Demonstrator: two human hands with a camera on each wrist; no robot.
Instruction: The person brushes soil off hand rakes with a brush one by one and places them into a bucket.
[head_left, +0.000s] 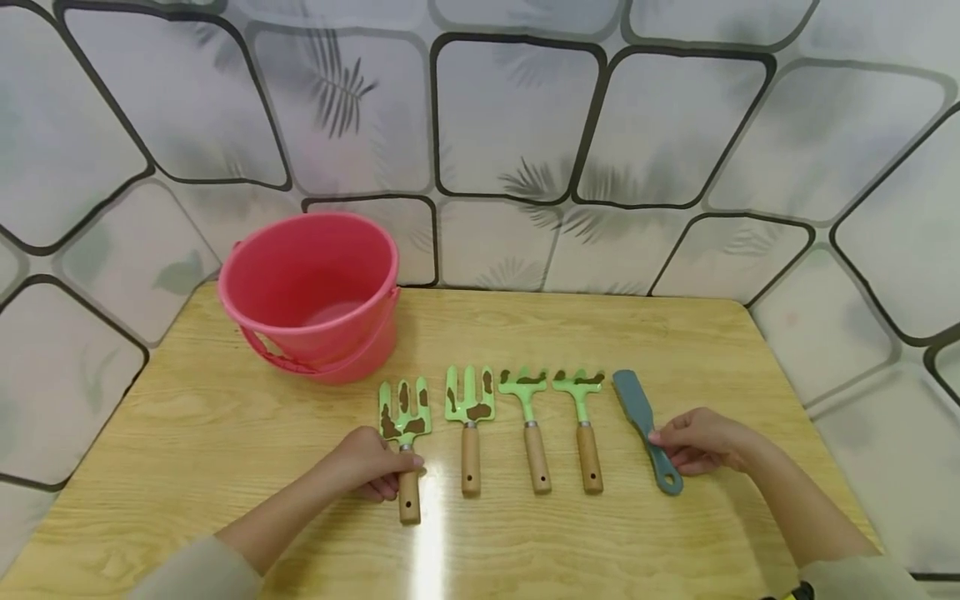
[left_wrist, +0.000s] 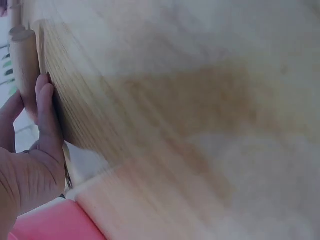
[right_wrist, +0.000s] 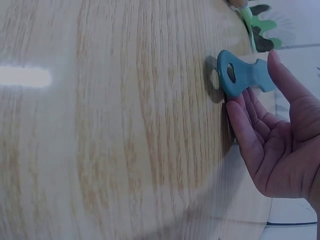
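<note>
In the head view my left hand (head_left: pixel 369 465) grips the wooden handle of the leftmost garden fork (head_left: pixel 408 492), thumb across the top. This fork has green prongs with brown patches. The left wrist view shows the handle (left_wrist: pixel 26 67) end-on between thumb and fingers. At the right end of the row, my right hand (head_left: pixel 705 442) pinches the handle of a blue-grey flat-bladed tool (head_left: pixel 636 404). Its holed handle end (right_wrist: pixel 235 74) shows in the right wrist view, with the thumb above and fingers below. A second garden fork (head_left: pixel 470 458) lies right of the first.
Two small green rakes (head_left: pixel 536 454) (head_left: pixel 588 454) with wooden handles lie between the second fork and the blue-grey tool. A pink bucket (head_left: pixel 360 350) stands at the back left of the wooden table (head_left: pixel 570 550). Patterned cloth walls (head_left: pixel 510 117) rise behind and beside the table.
</note>
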